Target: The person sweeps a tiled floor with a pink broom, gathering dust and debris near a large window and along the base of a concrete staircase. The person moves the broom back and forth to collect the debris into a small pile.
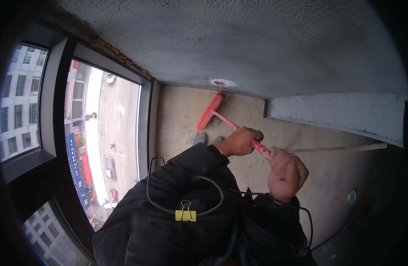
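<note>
A broom with a red bristle head and a patterned pink-red handle slants across the floor before me. My left hand is closed around the handle, farther down toward the head. Nearer my body, my right hand grips the handle's upper end. The bristles rest on or just over the floor, with one end of the head close to the wall. Greyish dust and scraps lie beside the head, just in front of my shoes.
A rough grey wall runs ahead, with a wired opening near the floor. Tall windows stand at my left, overlooking a street. At right are a pale low panel and a thin strip. A cable with a yellow binder clip crosses my jacket.
</note>
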